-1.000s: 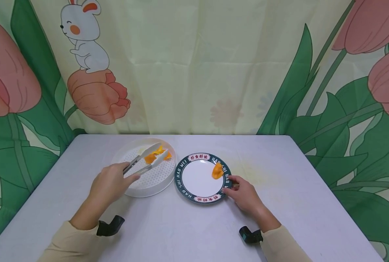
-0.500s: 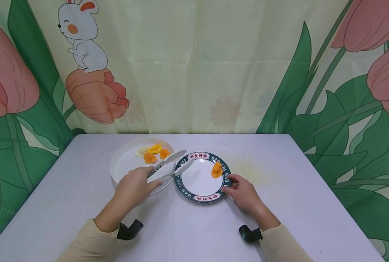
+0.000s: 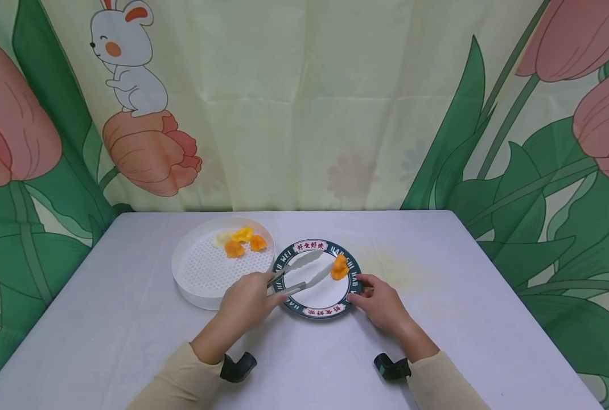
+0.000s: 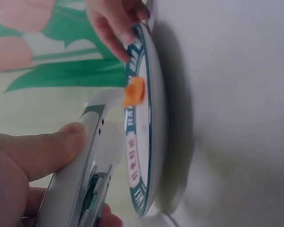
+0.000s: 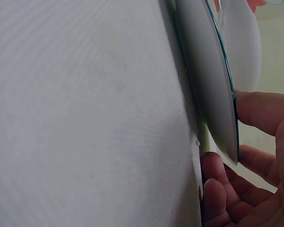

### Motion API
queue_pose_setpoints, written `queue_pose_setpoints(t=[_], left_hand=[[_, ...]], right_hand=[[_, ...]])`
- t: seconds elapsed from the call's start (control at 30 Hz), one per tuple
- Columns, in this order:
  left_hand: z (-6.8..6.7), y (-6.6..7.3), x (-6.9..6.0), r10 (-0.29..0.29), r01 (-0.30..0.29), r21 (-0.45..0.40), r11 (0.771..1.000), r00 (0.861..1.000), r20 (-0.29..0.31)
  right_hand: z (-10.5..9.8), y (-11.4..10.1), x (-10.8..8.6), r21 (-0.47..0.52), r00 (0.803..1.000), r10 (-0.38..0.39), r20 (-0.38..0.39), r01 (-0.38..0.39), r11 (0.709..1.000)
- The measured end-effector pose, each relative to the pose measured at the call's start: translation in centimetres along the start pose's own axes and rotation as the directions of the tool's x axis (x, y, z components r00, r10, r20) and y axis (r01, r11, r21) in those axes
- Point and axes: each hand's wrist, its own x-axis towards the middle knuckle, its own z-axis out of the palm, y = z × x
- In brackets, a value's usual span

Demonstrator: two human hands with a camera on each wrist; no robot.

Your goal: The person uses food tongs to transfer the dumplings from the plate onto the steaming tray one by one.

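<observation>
My left hand [image 3: 248, 302] holds a pair of metal tongs [image 3: 304, 260] with pale tips. Over the plate the tong arms are spread apart, one tip close beside a small wavy orange piece [image 3: 340, 267]. Whether that tip touches it I cannot tell. The piece lies toward the right of the white plate [image 3: 315, 311], which has a dark green lettered rim. At the plate's right edge, my right hand [image 3: 381, 304] grips the rim; in the right wrist view the thumb [image 5: 260, 111] presses the rim and other fingers lie beneath it.
Left of the plate stands a round white perforated tray [image 3: 197, 287]. Inside it are two orange pieces [image 3: 234, 249], a yellow piece [image 3: 242, 234] and a pale one [image 3: 222, 239]. A printed curtain [image 3: 263, 114] hangs behind the white table [image 3: 463, 319].
The left hand has carried the tongs rightward from above the tray to above the plate. The right hand and the plate have stayed put.
</observation>
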Motion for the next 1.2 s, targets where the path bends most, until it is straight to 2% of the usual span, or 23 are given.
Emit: queue_pose_setpoints(t=[0.13, 0.37, 0.63, 0.77, 1.0, 1.2], left_hand=[[0.8, 0.4, 0.2, 0.009, -0.009, -0.029, 1.0, 1.0, 0.006], [1.5, 1.0, 0.3, 0.031, -0.031, -0.001, 1.0, 1.0, 0.001], [2.2, 1.6, 0.8, 0.001, 0.0, -0.005, 1.0, 0.999, 0.043], [2.5, 1.7, 0.9, 0.006, -0.006, 0.008, 1.0, 0.999, 0.04], [2.3, 1.7, 0.8, -0.015, 0.015, -0.001, 1.0, 0.999, 0.042], [1.3, 1.4, 0.6, 0.012, -0.012, -0.005, 1.0, 1.0, 0.025]], right_hand=[[-0.1, 0.1, -0.1, -0.006, 1.0, -0.006, 0.002, 0.006, 1.0], [-0.1, 0.1, -0.1, -0.005, 1.0, -0.01, 0.003, 0.01, 1.0], [0.0, 0.1, 0.0, 0.004, 1.0, -0.014, 0.0, 0.014, 1.0], [0.1, 0.2, 0.0, 0.002, 1.0, -0.009, 0.002, 0.009, 1.0], [0.2, 0.3, 0.2, 0.003, 1.0, -0.009, -0.002, 0.009, 1.0], [0.1, 0.1, 0.1, -0.004, 1.0, -0.006, -0.005, 0.006, 1.0]])
